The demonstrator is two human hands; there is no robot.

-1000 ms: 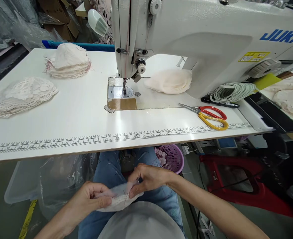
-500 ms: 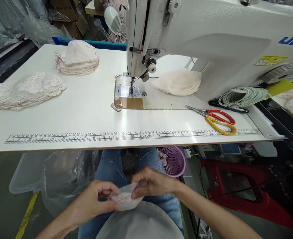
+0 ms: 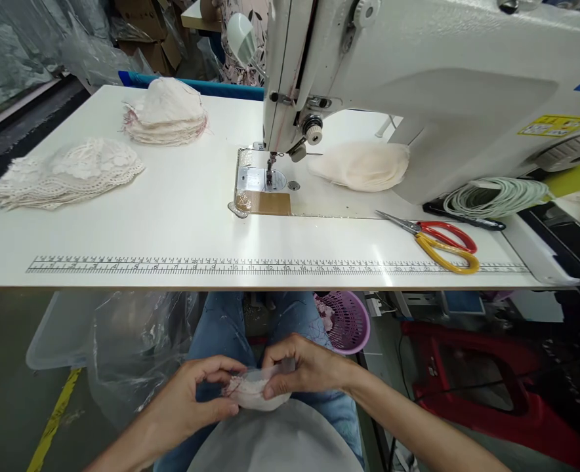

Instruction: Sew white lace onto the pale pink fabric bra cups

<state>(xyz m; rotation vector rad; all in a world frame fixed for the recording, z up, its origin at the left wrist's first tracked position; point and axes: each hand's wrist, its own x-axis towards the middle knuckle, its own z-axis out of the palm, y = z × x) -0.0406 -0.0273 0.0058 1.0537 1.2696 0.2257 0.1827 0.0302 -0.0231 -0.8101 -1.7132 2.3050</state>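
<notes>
Over my lap, my right hand [image 3: 304, 367] pinches a small, sheer white fabric piece [image 3: 255, 396] between thumb and fingers. My left hand [image 3: 208, 390] holds the left end of the same piece, its thumb below and fingers above. The fabric is curved like a shallow cup and has a rough, pinkish seam edge; the fingers cover parts of it. Both hands are below the front edge of the white sewing table [image 3: 172, 229].
A sewing machine [image 3: 290, 85] stands on the table, cream fabric pieces [image 3: 363, 167] under its arm. Lace pieces [image 3: 73, 174] and a white fabric stack [image 3: 166, 115] lie left. Scissors [image 3: 442, 246] and coiled cord [image 3: 497, 196] lie right. A purple basket [image 3: 352, 321] sits below.
The view has shifted slightly, moving the table things rightward. My left fingers have spread and shifted at the fabric's left end, showing more of its pinkish edge. My right hand keeps its pinch.
</notes>
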